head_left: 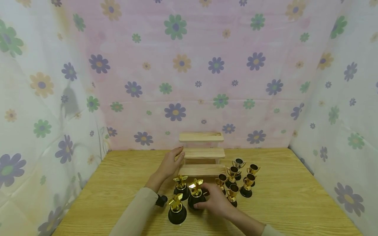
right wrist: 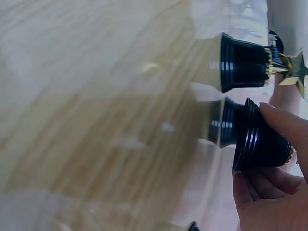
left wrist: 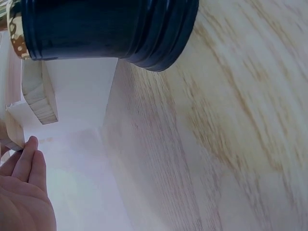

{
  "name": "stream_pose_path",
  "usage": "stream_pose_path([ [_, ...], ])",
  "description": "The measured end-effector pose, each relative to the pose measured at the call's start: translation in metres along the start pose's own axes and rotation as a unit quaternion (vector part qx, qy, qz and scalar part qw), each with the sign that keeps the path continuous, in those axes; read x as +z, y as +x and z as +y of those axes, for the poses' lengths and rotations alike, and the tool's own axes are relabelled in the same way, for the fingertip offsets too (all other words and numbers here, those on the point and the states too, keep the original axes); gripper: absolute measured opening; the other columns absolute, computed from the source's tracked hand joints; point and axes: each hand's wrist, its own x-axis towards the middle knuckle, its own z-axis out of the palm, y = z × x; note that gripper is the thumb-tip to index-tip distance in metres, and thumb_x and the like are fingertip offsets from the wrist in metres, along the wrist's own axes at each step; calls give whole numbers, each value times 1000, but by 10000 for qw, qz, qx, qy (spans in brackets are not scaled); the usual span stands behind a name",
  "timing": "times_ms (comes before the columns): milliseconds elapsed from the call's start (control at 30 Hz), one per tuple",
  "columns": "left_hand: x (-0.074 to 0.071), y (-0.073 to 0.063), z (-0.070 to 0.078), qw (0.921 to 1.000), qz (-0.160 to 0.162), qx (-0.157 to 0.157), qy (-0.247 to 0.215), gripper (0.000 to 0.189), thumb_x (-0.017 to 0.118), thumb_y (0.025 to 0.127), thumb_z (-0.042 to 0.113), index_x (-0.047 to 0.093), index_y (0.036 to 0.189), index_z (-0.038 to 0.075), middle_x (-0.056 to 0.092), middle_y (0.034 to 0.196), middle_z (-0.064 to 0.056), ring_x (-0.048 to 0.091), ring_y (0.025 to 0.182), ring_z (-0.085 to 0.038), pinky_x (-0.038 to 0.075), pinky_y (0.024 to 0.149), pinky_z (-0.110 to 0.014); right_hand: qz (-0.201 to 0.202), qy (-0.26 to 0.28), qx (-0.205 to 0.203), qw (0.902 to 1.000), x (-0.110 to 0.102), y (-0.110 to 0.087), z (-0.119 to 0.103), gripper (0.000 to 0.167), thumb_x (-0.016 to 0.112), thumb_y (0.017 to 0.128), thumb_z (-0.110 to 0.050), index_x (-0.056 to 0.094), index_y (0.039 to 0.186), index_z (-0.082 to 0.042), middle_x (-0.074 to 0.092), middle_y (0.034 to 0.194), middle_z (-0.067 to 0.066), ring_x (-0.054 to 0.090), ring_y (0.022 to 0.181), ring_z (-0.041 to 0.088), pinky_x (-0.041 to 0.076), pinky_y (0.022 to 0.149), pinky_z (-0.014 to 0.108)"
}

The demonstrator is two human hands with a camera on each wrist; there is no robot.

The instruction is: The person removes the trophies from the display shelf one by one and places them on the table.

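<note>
My right hand (head_left: 216, 200) grips the black base of a gold star trophy (head_left: 195, 200) between thumb and fingers. In the right wrist view this trophy's base (right wrist: 262, 142) leans a little, and its star is outside the picture. Two more star trophies stand left of it, one nearer me (head_left: 177, 214) and one farther back (head_left: 181, 190). At the left end of a three-tier wooden shelf (head_left: 203, 152), my left hand (head_left: 169, 164) touches the middle board with its fingers extended. A dark trophy base (left wrist: 106, 29) fills the top of the left wrist view.
Several small cup trophies, mostly gold (head_left: 233, 191) and one silver (head_left: 238, 163), stand on black bases to the right of the shelf. The wooden table (head_left: 280, 196) is enclosed by flower-patterned cloth (head_left: 195, 65) at the back and both sides.
</note>
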Motion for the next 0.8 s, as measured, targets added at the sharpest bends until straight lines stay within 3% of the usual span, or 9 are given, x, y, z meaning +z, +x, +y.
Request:
stream_pose_path([
  [333, 2, -1, -1, 10000, 20, 45, -38, 52, 48, 111, 28, 45, 149, -8, 45, 153, -28, 45, 141, -41, 38, 117, -53, -113, 41, -123, 9999, 9, 1, 15, 52, 92, 75, -20, 68, 119, -7, 69, 116, 5, 65, 110, 30, 53, 97, 53],
  [467, 1, -3, -3, 9998, 49, -21, -199, 52, 48, 111, 27, 45, 149, -8, 45, 153, -27, 46, 141, -41, 40, 115, -53, -174, -43, 23, 9998, 10, 1, 16, 64, 91, 76, -22, 63, 128, 0, 66, 126, 15, 60, 120, 40, 49, 102, 60],
  [533, 1, -4, -4, 9993, 24, -91, -372, 52, 47, 111, 28, 44, 152, -4, 44, 155, -24, 46, 141, -40, 42, 115, -52, -226, -41, 146, 9996, 8, -1, 15, 74, 91, 76, -23, 57, 135, 6, 61, 134, 24, 55, 126, 47, 45, 105, 64],
  [600, 0, -4, -5, 9983, 32, -133, -565, 51, 45, 112, 27, 42, 155, 0, 43, 156, -23, 50, 138, -41, 45, 112, -53, -292, -16, 118, 9995, 5, -4, 14, 75, 91, 76, -22, 55, 136, 6, 60, 134, 24, 54, 126, 46, 45, 105, 63],
  [700, -9, -7, -6, 9974, 124, -225, -677, 50, 43, 112, 28, 39, 158, 9, 42, 158, -19, 54, 133, -40, 47, 108, -55, -412, -99, -120, 9990, -5, -15, 8, 72, 91, 77, -22, 56, 135, 2, 61, 132, 20, 57, 123, 43, 49, 103, 58],
  [800, -29, -17, -1, 9993, 273, -66, -244, 48, 44, 112, 27, 42, 157, 11, 45, 156, -18, 59, 126, -38, 51, 102, -56, -375, 3, -339, 9987, -29, -41, -7, 61, 85, 84, -25, 58, 134, -1, 63, 131, 17, 60, 119, 40, 52, 99, 55],
])
